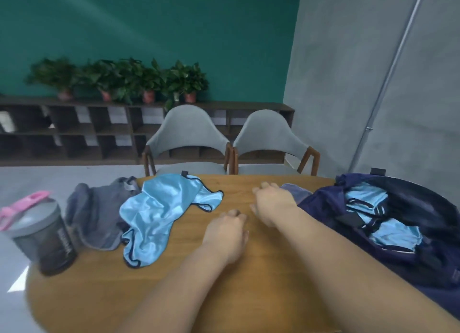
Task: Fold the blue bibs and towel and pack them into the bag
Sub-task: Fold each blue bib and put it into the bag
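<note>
Blue bib [159, 215] is seen lying crumpled and unfolded on the table [249, 295], left of both hands, with its long axis running from the near left toward the far right. A grey towel [97, 215] is bunched against its left side. The left hand [225, 235] is held over the bare wood with fingers loosely curled and nothing in them; the right hand [272, 203] is relaxed and empty, near the bag [318, 208], in which folded bibs [366, 198] are already stowed. The bib lies nearer the left hand, so a leftward reach is judged to be called for.
</note>
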### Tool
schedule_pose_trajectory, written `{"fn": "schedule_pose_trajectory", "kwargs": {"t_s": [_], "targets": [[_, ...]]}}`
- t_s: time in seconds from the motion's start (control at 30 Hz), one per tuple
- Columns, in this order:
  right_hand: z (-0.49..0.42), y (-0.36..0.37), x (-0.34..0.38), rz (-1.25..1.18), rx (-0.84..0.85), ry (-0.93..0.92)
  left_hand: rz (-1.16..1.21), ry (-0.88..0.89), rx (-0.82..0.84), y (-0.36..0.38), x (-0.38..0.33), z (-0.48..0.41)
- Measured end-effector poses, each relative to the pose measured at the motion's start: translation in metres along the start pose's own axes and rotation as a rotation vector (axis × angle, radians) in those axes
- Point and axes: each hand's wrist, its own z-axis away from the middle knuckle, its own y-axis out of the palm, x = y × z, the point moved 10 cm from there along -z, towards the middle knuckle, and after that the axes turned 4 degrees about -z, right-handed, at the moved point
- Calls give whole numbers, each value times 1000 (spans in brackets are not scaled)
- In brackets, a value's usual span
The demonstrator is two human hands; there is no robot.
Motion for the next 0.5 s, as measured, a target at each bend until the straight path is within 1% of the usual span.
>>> {"fn": "schedule_pose_trajectory", "kwargs": {"t_s": [0.07,0.2,0.33,0.43,0.47,0.5], "targets": [[-1,11,30,-60,13,-55,-22,-44,-13,2,28,11],[-4,42,80,-103,41,-144,-75,-160,-16,11,83,32],[-6,82,116,-173,95,-225,-116,-334,-33,22,139,59],[-4,113,136,-249,85,-284,-124,-528,-29,36,177,84],[-1,123,142,-268,74,-296,-102,-560,-18,42,184,90],[1,131,147,-290,50,-304,-88,-551,-19,46,186,92]]}}
